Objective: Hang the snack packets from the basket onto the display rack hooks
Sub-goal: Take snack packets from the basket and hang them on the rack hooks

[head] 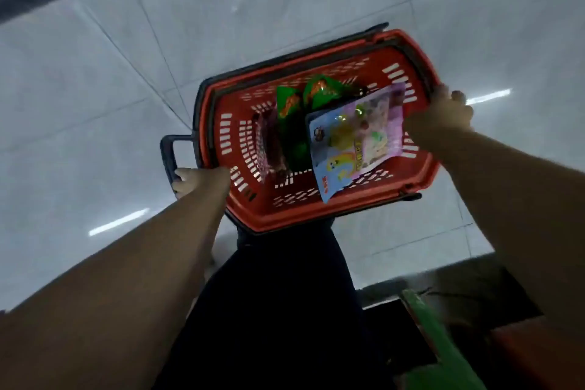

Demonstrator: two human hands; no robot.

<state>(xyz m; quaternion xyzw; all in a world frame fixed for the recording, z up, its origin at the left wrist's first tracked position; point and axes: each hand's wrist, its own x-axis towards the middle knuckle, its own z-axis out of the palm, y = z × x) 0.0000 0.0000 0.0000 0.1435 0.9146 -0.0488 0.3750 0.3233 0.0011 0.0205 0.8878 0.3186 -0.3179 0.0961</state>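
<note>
Both your hands are on the red basket [316, 218], snacks inside.
Your left hand [198, 182] curls round the dark handle [167, 152] at 8 o'clock; right hand [443, 114] fingers clamp the rim at 3 o'clock, beside the pastel packet [354, 139] and green packets [291, 114].

Motion blur smears the snack packets [354, 139] — print unreadable — and the right hand [443, 114] hides its own fingertips.

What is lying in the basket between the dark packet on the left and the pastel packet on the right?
In the head view, two green packets lie between the dark packet and the pastel packet inside the red basket.
</note>
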